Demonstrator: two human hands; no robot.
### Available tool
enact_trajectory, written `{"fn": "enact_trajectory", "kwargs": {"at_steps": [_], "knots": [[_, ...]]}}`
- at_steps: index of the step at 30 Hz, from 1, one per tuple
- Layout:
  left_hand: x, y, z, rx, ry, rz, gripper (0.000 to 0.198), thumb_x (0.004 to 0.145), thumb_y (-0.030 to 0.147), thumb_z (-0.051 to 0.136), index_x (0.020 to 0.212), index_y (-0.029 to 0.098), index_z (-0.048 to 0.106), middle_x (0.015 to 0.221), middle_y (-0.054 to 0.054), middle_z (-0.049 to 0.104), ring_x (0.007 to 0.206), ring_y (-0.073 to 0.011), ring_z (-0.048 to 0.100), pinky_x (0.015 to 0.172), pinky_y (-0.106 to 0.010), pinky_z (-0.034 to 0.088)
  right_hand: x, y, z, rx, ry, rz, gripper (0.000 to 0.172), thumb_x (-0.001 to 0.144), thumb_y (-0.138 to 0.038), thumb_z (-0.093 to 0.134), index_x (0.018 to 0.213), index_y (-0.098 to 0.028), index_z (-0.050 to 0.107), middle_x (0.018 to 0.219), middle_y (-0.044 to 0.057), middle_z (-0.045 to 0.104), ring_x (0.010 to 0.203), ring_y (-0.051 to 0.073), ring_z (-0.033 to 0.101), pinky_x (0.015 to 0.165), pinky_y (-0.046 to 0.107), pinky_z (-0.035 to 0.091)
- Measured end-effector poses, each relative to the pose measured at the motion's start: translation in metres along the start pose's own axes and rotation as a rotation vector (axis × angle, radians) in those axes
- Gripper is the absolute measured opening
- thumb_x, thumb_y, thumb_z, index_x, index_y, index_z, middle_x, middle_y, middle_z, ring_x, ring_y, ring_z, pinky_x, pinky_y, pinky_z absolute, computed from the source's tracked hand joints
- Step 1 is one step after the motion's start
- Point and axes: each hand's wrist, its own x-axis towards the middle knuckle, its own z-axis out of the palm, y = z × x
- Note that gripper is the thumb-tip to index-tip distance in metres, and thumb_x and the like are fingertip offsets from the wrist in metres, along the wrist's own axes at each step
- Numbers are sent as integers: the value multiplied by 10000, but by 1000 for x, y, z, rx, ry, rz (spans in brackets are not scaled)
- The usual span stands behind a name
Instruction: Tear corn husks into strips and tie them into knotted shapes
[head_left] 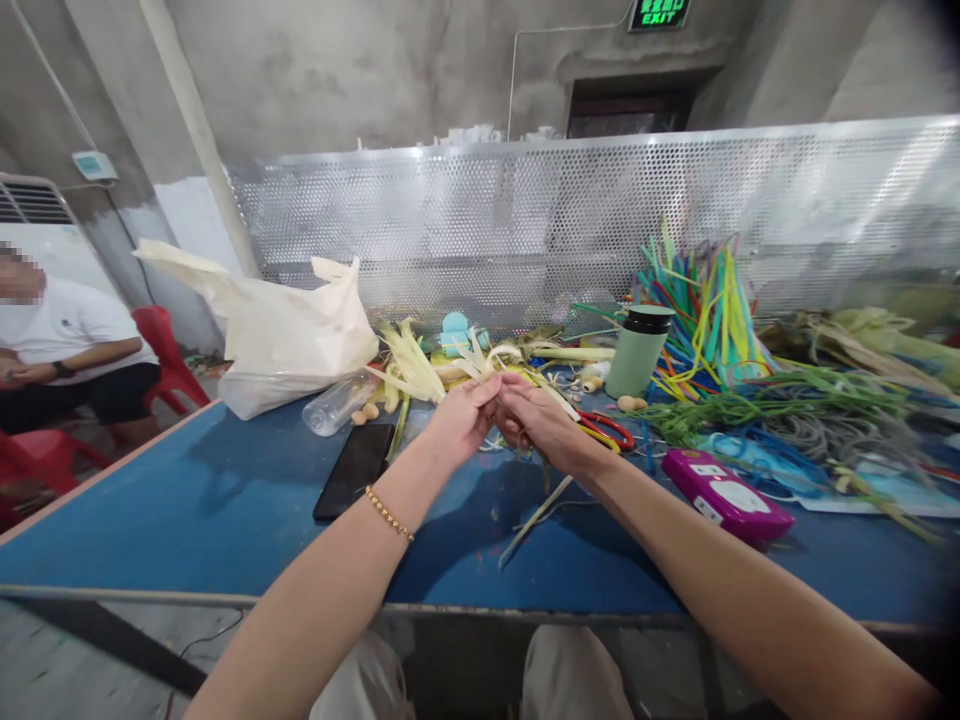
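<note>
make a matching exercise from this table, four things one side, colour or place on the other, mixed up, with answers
1. pale husk strips
2. phone
3. tumbler
4. packet

a. mostly purple
b. at the fingertips of the left hand and right hand
c. light green, black lid
d. black, lying flat

Pairs: 1-b, 2-d, 3-c, 4-a

Blue counter (217, 510): pale plastic bag (289, 335) at left, clear bottle (330, 408) lying just beside it, flat black phone-like device (352, 470) nearer the front edge; at right, green black-lidded flask (632, 358) upright, purple packet (720, 500) closer in. Perforated metal panel (442, 220) behind, lit EXIT sign (660, 13) above. Off left, person (82, 330) seated, white shirt, near red chair (166, 355).
</note>
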Motion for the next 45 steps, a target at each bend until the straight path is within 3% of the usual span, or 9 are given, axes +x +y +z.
{"fn": "enact_trajectory", "kwargs": {"at_steps": [6,10,12,19,25,31,36,40,45], "knots": [[0,6,0,41,2,1,191,876,292,671,791,121,666,727,-56,698,606,-130,619,638,-267,516,-3,-12,-16,-391,-128,-161,624,881,-726,481,609,-176,595,575,30,594,539,135,557,550,264,462],[2,10,-4,-12,15,56,196,890,270,657,766,118,647,810,-87,731,727,-159,689,788,-315,543,2,-18,-39,-572,251,-278,572,882,-680,530,643,-173,644,631,50,648,605,167,592,597,286,465],[-2,10,-4,-11,-32,-13,206,911,275,627,782,116,645,789,-94,728,708,-182,705,781,-356,555,3,-20,-45,-548,376,-331,497,861,-640,593,714,-170,665,680,50,660,627,165,592,603,283,461],[-15,6,5,191,-275,-276,207,921,259,615,841,72,655,732,-114,707,601,-184,700,630,-296,548,-2,-22,-38,-284,159,-249,460,775,-586,715,629,-170,585,543,-6,554,507,112,492,486,249,370],[-13,9,2,145,-226,-256,272,968,346,535,1002,106,658,762,-91,718,607,-164,689,598,-270,536,-1,-22,-41,-169,184,-237,430,717,-521,794,621,-161,579,572,-7,566,521,98,503,520,244,411],[-15,12,0,125,-367,-309,357,986,406,469,1006,102,655,780,-96,691,639,-189,687,698,-346,547,-3,-21,-42,-109,15,-270,354,800,-478,744,716,-172,588,585,-34,510,508,88,470,485,229,369],[-17,13,1,47,-508,-353,415,968,496,481,1012,124,661,657,9,496,511,-95,490,632,-308,502,-5,-24,-41,-89,-7,-290,322,787,-440,766,703,-167,618,597,-30,514,522,80,422,494,232,348],[-21,13,2,77,-530,-371,318,940,414,582,1007,115,669,610,64,326,470,-48,295,525,-222,399,-6,-24,-41,-83,-45,-254,320,794,-463,750,760,-153,679,601,-18,557,488,75,417,465,234,332],[-20,12,0,105,-520,-372,265,933,349,602,974,97,675,589,82,263,456,-39,231,471,-187,315,-6,-21,-37,-42,-44,-224,312,768,-436,782,822,-139,704,621,-9,591,463,69,430,434,226,330]]}}
